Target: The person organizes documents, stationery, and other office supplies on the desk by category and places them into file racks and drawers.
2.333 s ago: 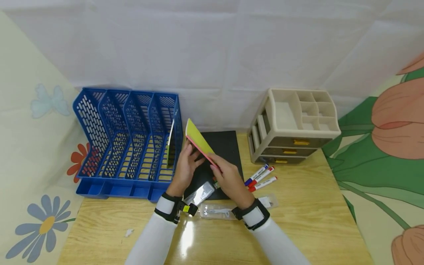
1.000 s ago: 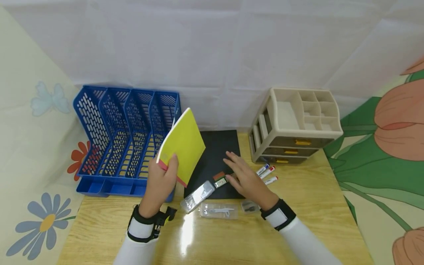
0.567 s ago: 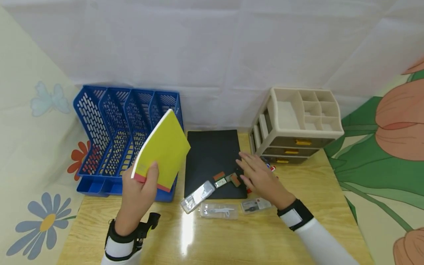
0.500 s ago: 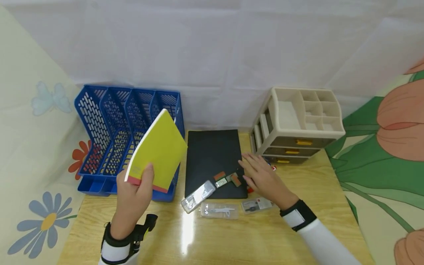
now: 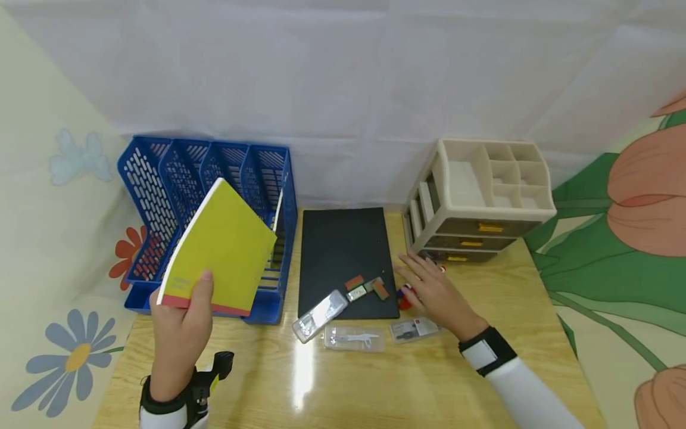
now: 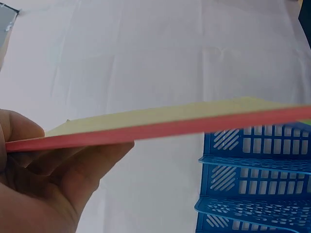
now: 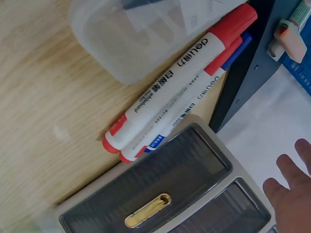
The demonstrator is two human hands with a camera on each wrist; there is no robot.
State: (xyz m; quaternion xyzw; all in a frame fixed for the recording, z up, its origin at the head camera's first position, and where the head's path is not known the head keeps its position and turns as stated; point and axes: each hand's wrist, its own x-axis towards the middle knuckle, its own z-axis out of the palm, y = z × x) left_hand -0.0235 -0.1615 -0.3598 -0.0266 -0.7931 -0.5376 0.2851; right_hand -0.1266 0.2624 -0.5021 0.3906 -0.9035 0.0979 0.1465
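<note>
My left hand (image 5: 182, 330) grips a yellow notebook (image 5: 227, 244) with a red spine strip, thumb on the cover and fingers beneath. It is held tilted in front of the blue file rack (image 5: 143, 190); the left wrist view shows the red spine edge-on between thumb and fingers. Over the table at the right, my right hand (image 5: 442, 295) has its fingers spread loosely and holds nothing. Below it lie red and blue whiteboard markers (image 7: 175, 82), mostly hidden from the head view by the hand. A thin book (image 5: 278, 211) stands in the rack's rightmost slot.
A black flat board (image 5: 343, 250) lies mid-table, with small erasers (image 5: 380, 289) and a clear case (image 5: 320, 316) on its front part. Two plastic boxes, one holding a white compass-like tool (image 5: 354, 339), lie before it. A beige drawer organizer (image 5: 488, 214) stands back right.
Both hands held the notebook at first. My right hand let go and moved right over the markers. My left hand carried the notebook left, its yellow cover turning toward the head camera.
</note>
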